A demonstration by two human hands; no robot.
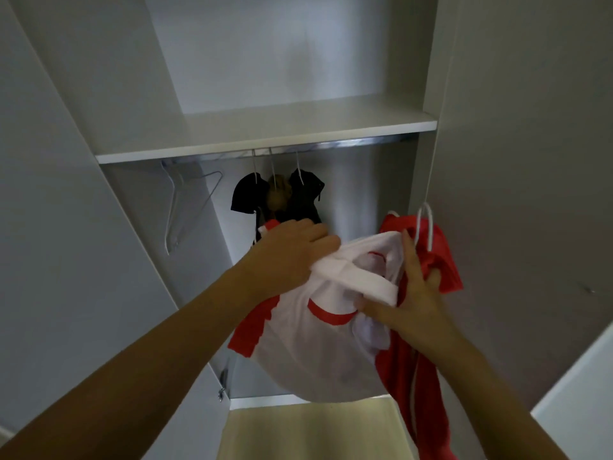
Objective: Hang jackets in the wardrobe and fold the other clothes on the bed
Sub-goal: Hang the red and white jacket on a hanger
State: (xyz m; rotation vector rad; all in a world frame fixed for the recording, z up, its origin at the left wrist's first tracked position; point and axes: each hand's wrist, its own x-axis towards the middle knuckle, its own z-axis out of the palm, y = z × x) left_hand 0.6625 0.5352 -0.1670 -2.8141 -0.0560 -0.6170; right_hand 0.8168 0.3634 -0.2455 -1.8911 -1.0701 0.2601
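I hold a red and white jacket (318, 353) up in front of the open wardrobe. My left hand (292, 250) grips the jacket's white collar from above. My right hand (411, 300) pinches the fabric lower right, beside the white hanger (426, 227) whose hook sticks up out of the jacket. The hanger's lower part is hidden inside the cloth. Behind, dark jackets (282, 200) hang on white hangers from the metal rail (331, 146).
An empty wire hanger (185, 207) hangs at the rail's left end. A white shelf (265, 134) runs just above the rail. The wardrobe doors (530, 161) stand open on both sides. A pale base panel (308, 429) lies below.
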